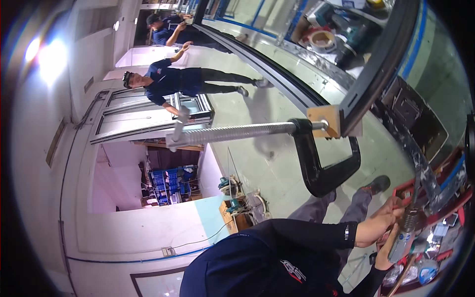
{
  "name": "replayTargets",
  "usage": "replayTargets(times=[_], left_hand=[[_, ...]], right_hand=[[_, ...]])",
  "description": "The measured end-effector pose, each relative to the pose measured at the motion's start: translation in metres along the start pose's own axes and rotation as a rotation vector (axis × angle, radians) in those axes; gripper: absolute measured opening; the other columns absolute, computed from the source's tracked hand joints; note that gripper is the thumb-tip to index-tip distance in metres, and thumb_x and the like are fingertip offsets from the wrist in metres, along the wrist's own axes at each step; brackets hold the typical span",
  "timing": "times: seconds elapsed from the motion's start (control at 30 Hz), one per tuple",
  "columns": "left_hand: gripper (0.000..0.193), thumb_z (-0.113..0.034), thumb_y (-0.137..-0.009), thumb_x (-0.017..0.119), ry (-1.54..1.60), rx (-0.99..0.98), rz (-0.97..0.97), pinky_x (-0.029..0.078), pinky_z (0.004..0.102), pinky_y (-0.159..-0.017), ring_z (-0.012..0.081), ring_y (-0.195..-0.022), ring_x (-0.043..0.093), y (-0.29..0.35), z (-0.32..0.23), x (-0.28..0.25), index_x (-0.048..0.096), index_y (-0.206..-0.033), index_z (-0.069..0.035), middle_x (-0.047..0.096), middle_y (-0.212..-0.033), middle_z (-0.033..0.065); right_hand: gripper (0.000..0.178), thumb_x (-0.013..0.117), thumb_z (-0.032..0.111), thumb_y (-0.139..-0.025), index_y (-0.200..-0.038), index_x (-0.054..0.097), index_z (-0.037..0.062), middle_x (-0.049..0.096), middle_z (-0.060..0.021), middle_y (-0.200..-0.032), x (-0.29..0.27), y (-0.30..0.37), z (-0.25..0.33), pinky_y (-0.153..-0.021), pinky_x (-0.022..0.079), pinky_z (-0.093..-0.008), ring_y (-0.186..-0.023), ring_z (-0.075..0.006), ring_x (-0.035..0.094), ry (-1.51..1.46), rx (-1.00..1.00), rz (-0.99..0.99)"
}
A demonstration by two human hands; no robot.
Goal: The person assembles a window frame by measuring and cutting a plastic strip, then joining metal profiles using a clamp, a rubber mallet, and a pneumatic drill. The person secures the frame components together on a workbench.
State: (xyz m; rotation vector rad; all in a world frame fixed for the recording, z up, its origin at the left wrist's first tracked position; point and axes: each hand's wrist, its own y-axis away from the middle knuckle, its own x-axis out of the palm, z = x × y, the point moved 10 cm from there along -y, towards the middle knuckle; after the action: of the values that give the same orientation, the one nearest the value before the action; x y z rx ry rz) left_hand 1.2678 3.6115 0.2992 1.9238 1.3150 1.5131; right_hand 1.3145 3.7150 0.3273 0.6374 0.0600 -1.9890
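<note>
At the lower right, both my hands are close together among tools. My right hand [374,230], with a band at its dark cuff, has curled fingers near a red edge; what is in them is hidden. My left hand [387,255] is just below it, closed and partly hidden by a grey tube-shaped tool [402,243] with a coiled or threaded collar; whether the hand grips it is unclear. Neither hand touches the black C-clamp [324,175] at centre. Its long threaded screw [237,131] presses a wooden block [324,122] against a dark metal frame [269,67].
The picture looks turned on its side. A person [173,81] in dark clothes stands across the room near leaning window frames [148,116]. A tray with a drill [349,34] and tape roll [322,39] is at upper right. Power tools [242,208] sit by the wall.
</note>
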Motion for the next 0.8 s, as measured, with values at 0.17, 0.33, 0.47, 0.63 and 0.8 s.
replayTargets(times=[0.17,0.33,0.47,0.63,0.8], left_hand=[[0.041,-0.027,-0.102,0.045,0.027,0.074,-0.004,0.038,0.0304,-0.101,0.014,-0.113,0.051,0.003,0.001,-0.013,0.036,-0.137,-0.008,0.056,-0.12,0.0051],[0.043,-0.032,-0.102,0.049,-0.066,-0.008,0.018,0.038,0.033,-0.104,0.0159,-0.116,0.052,0.001,0.022,-0.022,0.045,-0.137,-0.007,0.057,-0.121,0.0074],[0.046,-0.033,-0.101,0.051,-0.086,-0.06,0.054,0.037,0.0331,-0.105,0.0164,-0.119,0.05,0.005,0.022,-0.018,0.043,-0.138,-0.007,0.055,-0.125,0.0082],[0.051,-0.03,-0.098,0.057,-0.227,-0.015,0.216,0.035,0.0333,-0.109,0.0177,-0.126,0.046,0.007,0.006,-0.011,0.04,-0.14,-0.005,0.05,-0.134,0.0089],[0.064,-0.036,-0.099,0.056,-0.258,-0.009,0.49,0.03,0.0362,-0.114,0.0195,-0.134,0.042,0.015,-0.011,0.0,0.031,-0.148,-0.003,0.044,-0.145,0.0113]], right_hand=[[0.03,0.061,0.016,-0.089,-0.113,0.057,-0.0025,0.064,-0.0152,-0.096,0.01,-0.002,0.009,-0.077,0.048,-0.0353,-0.083,-0.0249,0.061,-0.003,-0.105,0.124],[0.033,0.06,0.015,-0.084,-0.112,0.058,-0.0009,0.062,-0.0156,-0.089,0.017,0.004,-0.002,-0.075,0.047,-0.0382,-0.079,-0.0283,0.061,0.0,-0.128,0.165],[0.032,0.06,0.012,-0.082,-0.11,0.058,-0.0008,0.062,-0.0159,-0.087,0.014,0.005,0.011,-0.07,0.047,-0.0415,-0.073,-0.0337,0.061,0.012,-0.213,0.066],[0.031,0.062,0.009,-0.078,-0.107,0.06,-0.0014,0.065,-0.0184,-0.097,0.014,0.007,0.006,-0.081,0.048,-0.041,-0.087,-0.0355,0.063,-0.005,-0.201,0.129],[0.024,0.067,0.003,-0.068,-0.09,0.06,-0.0006,0.065,-0.0144,-0.088,0.022,0.0,0.042,-0.084,0.046,-0.0391,-0.086,-0.0294,0.061,-0.116,-0.282,0.07]])
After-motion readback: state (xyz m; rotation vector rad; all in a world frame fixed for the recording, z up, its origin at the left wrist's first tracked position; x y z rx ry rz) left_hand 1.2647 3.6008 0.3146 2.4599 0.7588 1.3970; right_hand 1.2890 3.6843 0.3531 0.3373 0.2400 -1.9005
